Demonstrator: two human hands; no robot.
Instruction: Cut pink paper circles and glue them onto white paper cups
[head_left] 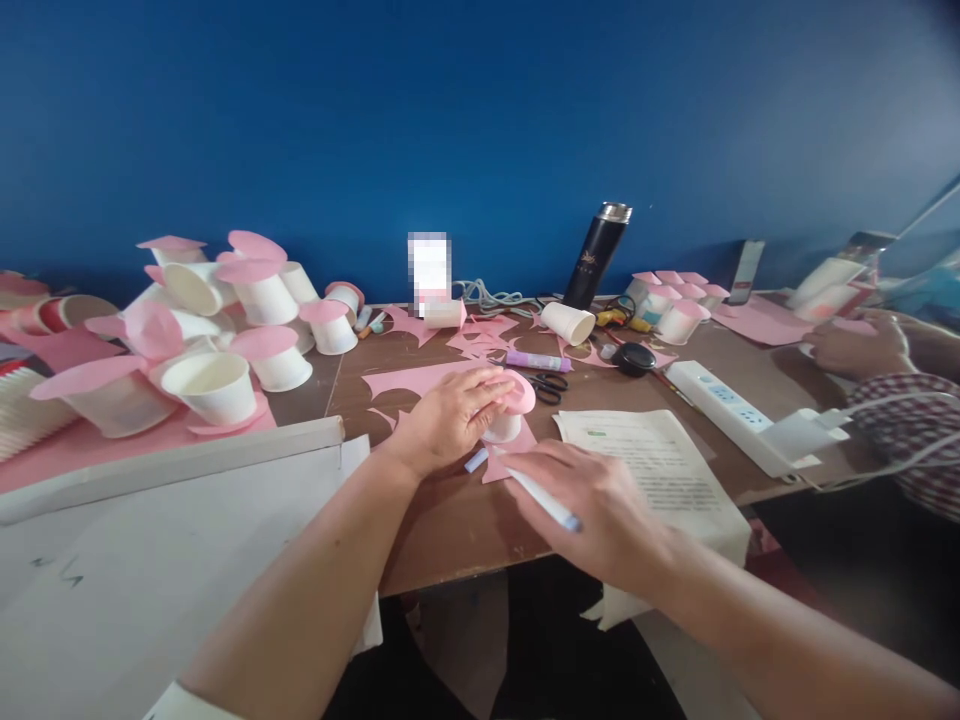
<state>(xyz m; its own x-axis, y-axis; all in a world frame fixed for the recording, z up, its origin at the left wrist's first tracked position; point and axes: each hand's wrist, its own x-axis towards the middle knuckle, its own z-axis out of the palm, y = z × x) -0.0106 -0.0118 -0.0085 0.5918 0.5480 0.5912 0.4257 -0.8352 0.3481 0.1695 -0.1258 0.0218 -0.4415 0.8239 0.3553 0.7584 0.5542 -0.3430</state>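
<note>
My left hand (pixel 454 415) is closed over a paper cup (pixel 504 430) with a round pink paper disc (pixel 519 393) on its top. The cup stands upright on a pink paper scrap (pixel 516 462) near the table's front edge. In my right hand (pixel 592 500) is a white marker (pixel 541 498) with a blue end, its tip close to the cup's lower side; whether it touches I cannot tell. A small pale blue cap (pixel 476 460) lies beside the cup. Just behind are black-handled scissors (pixel 549 387) and a purple glue stick (pixel 538 361).
Many paper cups with pink discs (pixel 262 292) are piled at the left. A printed sheet (pixel 637 465), a power strip (pixel 724 405) and a black thermos (pixel 598 255) are to the right. Another person's hand (pixel 859 345) works at far right. A white board (pixel 172 570) lies at front left.
</note>
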